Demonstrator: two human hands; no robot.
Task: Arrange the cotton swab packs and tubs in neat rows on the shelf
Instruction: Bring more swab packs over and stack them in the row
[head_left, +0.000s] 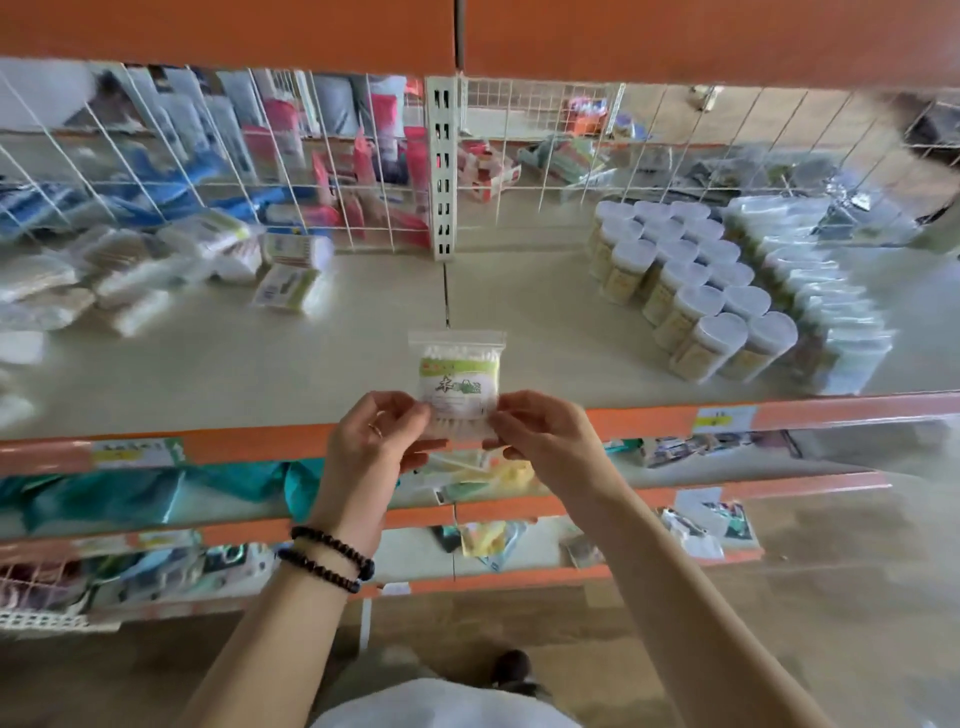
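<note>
A loose heap of packs (156, 270) lies at ten o'clock on the shelf (363, 338). At centre, one pack (457, 376) is pinched upright over the shelf's front edge, its lower corners held by the left hand (382, 436) and the right hand (540, 441). It is best set down square, label forward, beside the rowed tubs (691, 291) at two o'clock. Its label print cannot be read; the wrapped stock right of the tubs is blurred.

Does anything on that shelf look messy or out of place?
Yes. The swab packs on the left lie jumbled and tilted, unlike the tubs standing in neat rows on the right.
</note>
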